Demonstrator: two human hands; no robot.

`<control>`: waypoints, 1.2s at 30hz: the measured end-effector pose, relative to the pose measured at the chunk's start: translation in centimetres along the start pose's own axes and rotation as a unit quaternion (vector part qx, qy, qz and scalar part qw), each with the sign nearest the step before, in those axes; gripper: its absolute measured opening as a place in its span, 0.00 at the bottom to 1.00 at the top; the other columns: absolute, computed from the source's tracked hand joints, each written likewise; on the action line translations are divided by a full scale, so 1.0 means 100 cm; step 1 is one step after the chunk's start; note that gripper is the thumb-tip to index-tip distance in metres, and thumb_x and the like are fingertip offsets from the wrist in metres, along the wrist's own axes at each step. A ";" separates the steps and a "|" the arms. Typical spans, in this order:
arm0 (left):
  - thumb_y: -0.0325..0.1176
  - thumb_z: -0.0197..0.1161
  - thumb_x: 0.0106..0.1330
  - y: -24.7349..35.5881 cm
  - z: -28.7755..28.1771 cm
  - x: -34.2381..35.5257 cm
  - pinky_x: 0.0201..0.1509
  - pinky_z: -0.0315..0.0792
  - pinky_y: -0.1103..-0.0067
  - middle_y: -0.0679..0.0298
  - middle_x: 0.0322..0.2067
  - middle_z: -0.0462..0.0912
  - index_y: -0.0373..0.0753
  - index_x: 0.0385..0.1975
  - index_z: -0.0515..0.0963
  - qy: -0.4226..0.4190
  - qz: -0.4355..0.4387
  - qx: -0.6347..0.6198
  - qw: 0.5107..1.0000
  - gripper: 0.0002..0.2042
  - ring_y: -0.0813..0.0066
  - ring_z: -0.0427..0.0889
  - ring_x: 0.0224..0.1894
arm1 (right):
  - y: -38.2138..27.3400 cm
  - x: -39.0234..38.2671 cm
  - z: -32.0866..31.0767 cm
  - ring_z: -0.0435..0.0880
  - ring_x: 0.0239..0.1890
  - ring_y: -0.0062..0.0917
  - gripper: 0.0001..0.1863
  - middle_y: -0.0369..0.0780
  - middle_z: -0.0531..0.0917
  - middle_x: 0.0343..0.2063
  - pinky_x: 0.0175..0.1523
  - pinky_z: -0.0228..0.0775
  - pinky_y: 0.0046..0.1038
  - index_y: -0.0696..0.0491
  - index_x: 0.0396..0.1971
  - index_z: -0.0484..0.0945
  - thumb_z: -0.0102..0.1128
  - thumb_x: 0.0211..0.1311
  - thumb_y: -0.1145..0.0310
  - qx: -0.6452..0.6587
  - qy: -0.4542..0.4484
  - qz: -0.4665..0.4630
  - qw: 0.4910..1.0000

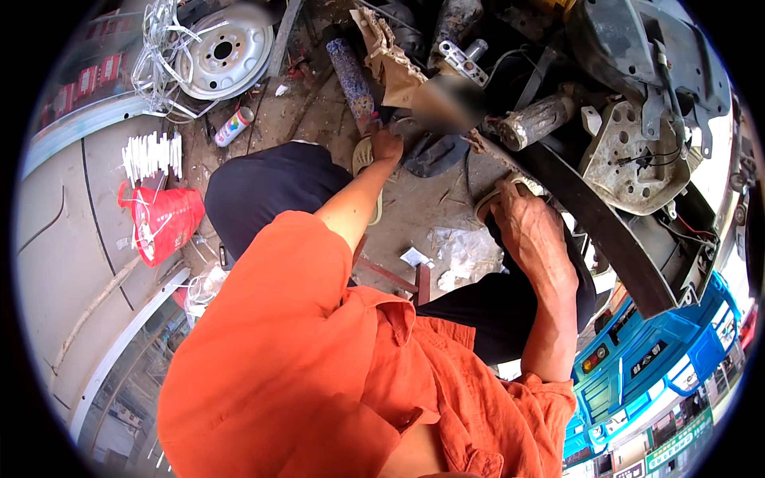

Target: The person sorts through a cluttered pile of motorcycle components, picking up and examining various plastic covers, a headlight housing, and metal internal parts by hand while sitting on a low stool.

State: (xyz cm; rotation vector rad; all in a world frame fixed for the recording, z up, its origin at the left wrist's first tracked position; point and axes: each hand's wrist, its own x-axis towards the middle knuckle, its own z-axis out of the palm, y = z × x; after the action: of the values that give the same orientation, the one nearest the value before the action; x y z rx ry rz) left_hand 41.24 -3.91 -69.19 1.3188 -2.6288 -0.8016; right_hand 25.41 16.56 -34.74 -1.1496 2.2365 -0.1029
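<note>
My left hand (386,149) is closed near the lower end of a mottled blue tube (348,76), beside my shoe (362,158); what its fingers hold is hidden. My right hand (527,227) has bent fingers beside my other shoe (484,205), below a long dark curved metal strip (598,227); whatever they grip cannot be made out. Between and above my hands lie a blurred round object (446,103), torn brown cardboard (389,56), a black curved piece (430,155) and a dirty cylindrical part (530,121).
At upper left are a wheel rim (239,68), tangled white straps (151,68), a spray can (235,126), white sticks (151,155) and a red bag (163,223). Machine parts (633,159) crowd the right, above a blue vehicle (629,366). Crumpled plastic (466,251) lies on the floor (414,215).
</note>
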 end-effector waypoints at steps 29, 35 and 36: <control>0.51 0.45 0.66 0.165 -0.223 -0.013 0.34 0.75 0.77 0.60 0.15 0.81 0.34 0.13 0.80 -0.607 0.154 0.175 0.760 0.29 0.70 0.81 0.22 | 0.027 -0.002 0.012 0.79 0.26 0.40 0.13 0.46 0.77 0.20 0.33 0.71 0.33 0.60 0.32 0.72 0.60 0.54 0.67 -0.004 0.152 -0.081 0.985; 0.52 0.48 0.66 0.179 -0.336 -0.015 0.29 0.72 0.80 0.61 0.12 0.79 0.34 0.25 0.81 -0.576 0.144 0.090 0.799 0.25 0.78 0.78 0.19 | -0.014 -0.032 -0.037 0.72 0.54 0.40 0.36 0.48 0.74 0.51 0.55 0.65 0.35 0.55 0.52 0.71 0.72 0.41 0.57 0.183 -0.036 -0.141 0.972; 0.53 0.49 0.65 0.178 -0.349 -0.019 0.29 0.68 0.80 0.61 0.10 0.78 0.35 0.26 0.81 -0.540 0.178 0.047 0.821 0.25 0.80 0.75 0.19 | -0.025 -0.038 -0.043 0.71 0.56 0.38 0.39 0.47 0.73 0.52 0.57 0.64 0.34 0.55 0.54 0.69 0.73 0.39 0.56 0.223 -0.080 -0.152 0.959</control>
State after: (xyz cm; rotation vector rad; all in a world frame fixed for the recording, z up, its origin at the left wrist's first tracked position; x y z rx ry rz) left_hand 40.37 -8.16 -30.21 0.2663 -3.5568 -1.7331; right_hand 26.52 17.03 -28.59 -1.1859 1.7572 -0.5887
